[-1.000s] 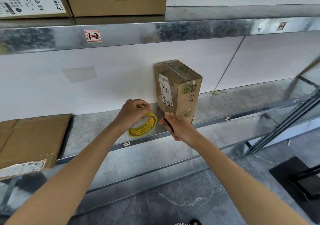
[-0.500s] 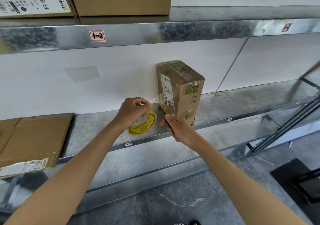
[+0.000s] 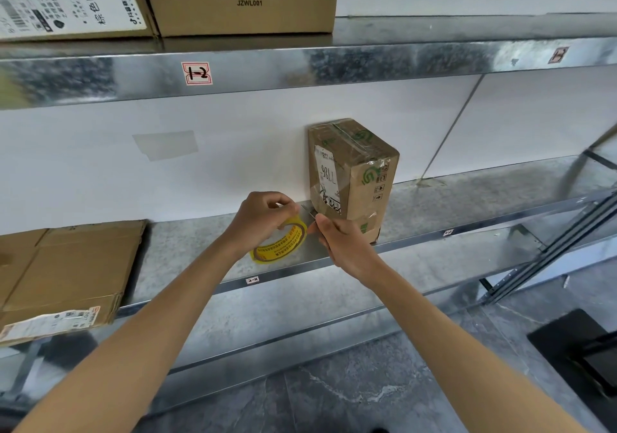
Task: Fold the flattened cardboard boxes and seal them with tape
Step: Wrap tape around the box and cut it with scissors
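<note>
Curled round the yellow tape roll (image 3: 283, 245), the left hand (image 3: 263, 219) holds it just above the shelf (image 3: 187, 249); the right hand (image 3: 340, 242) pinches a thin grey tool (image 3: 310, 211), seemingly a cutter, in the narrow gap between roll and small box (image 3: 354, 178); the box stands upright against the wall (image 3: 233, 152), its base near the shelf's front edge; a hard tug on any joining tape could tip it forward, or the blade could nick a finger; open shelf lies leftward, up to the flattened cardboard (image 3: 66, 272).

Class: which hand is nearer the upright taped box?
Right. The right hand, holding a cutter, is beside the upright box; the left hand grips the tape roll further left.
</note>
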